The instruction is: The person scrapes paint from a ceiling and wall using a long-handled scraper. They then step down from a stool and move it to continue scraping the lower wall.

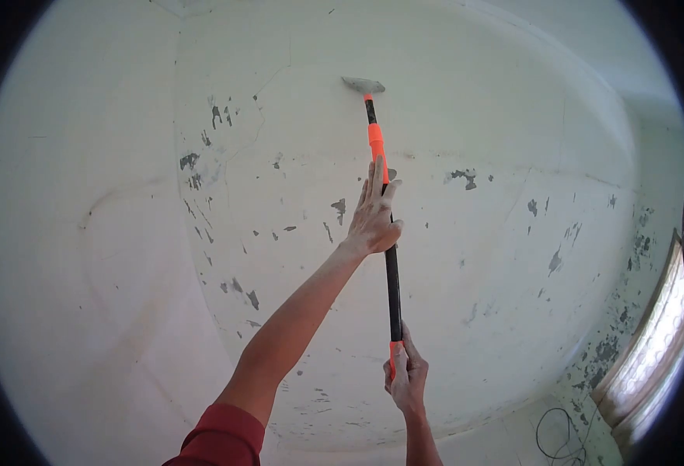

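Note:
A long-handled scraper [393, 287] with a black and orange pole runs up in front of the wall. Its grey, dusty head [364, 85] is at the upper wall surface. My left hand [373, 221] holds the pole midway, just below the upper orange sleeve, with fingers stretched along it and the pole passing between them. Lower down, my right hand [408, 377] is wrapped round the orange grip at the pole's bottom end. Pale dust coats both hands.
Grey bare patches and cracks mark the pale wall [450, 256]. A lit window with a curtain [645, 357] is at the right. Dark looped cable [555, 435] lies low at the right. The ceiling [590, 39] curves across the upper right.

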Demonstrator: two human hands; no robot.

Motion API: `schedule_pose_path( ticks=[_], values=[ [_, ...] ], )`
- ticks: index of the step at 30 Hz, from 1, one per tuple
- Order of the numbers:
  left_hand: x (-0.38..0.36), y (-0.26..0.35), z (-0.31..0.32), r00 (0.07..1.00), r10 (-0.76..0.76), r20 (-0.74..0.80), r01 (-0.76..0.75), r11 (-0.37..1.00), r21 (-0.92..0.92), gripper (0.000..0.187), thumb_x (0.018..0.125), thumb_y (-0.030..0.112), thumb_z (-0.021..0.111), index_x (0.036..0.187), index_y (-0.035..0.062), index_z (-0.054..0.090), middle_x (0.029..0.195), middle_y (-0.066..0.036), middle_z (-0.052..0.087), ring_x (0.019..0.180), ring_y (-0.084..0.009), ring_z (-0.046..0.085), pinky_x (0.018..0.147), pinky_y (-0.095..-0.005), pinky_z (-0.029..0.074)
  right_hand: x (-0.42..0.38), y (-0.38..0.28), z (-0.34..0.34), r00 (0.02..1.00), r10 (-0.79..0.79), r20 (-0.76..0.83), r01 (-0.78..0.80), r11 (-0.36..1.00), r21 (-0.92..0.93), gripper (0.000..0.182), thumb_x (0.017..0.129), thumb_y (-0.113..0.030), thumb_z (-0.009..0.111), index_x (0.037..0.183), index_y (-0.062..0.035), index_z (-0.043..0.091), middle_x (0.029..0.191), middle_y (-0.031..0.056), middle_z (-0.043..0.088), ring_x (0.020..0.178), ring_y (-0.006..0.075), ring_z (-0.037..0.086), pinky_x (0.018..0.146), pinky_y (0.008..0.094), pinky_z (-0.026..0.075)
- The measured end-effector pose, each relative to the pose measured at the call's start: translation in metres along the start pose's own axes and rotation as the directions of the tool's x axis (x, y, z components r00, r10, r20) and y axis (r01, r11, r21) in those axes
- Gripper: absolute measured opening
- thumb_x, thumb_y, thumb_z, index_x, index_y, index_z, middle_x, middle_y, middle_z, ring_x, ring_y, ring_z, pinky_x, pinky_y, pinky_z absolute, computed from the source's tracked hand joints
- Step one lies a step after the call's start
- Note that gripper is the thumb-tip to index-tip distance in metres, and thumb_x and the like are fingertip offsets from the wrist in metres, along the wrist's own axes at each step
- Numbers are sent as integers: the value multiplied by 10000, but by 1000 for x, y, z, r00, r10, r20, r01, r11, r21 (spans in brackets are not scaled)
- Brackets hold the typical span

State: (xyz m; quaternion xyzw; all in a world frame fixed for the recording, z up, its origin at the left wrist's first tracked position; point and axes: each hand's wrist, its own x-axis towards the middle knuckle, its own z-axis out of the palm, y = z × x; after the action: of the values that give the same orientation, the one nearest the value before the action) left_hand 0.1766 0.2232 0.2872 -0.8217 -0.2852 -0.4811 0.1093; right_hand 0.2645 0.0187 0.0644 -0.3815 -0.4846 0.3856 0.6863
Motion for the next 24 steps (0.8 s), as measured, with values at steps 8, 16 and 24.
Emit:
schedule_pose_path(
  ticks=[8, 16, 24],
  values=[
    [4, 6, -4, 997, -35, 68, 36, 999, -5, 816, 727, 30, 578, 1529, -13, 437, 1775, -233, -53, 1650, -421, -28, 1333, -519, 201, -14, -15, -1, 1000, 6, -29, -8, 997, -79, 510, 1158, -211, 469, 1626, -17, 422, 654, -83, 403, 524, 13, 393, 450, 208, 330],
    [-18, -10, 25, 999, 30, 29, -32, 996, 80, 788, 702, 4, 600, 1479, -15, 468, 1763, -274, 18, 1635, -477, -1, 1287, -550, 288, -5, 50, -6, 999, -20, -32, 18, 997, -75, 569, 1153, -351, 499, 1637, -62, 422, 594, -74, 440, 450, 24, 387, 401, 223, 321],
    [68, -1, -23, 1000, -8, -25, 8, 1000, 26, 776, 689, -13, 547, 1460, 6, 465, 1779, -233, -7, 1648, -428, -12, 1301, -516, 282, 35, -48, 14, 994, -104, -19, 101, 990, -102, 499, 1170, -252, 440, 1622, -39, 446, 649, -72, 440, 507, 21, 400, 453, 220, 353]
  ],
)
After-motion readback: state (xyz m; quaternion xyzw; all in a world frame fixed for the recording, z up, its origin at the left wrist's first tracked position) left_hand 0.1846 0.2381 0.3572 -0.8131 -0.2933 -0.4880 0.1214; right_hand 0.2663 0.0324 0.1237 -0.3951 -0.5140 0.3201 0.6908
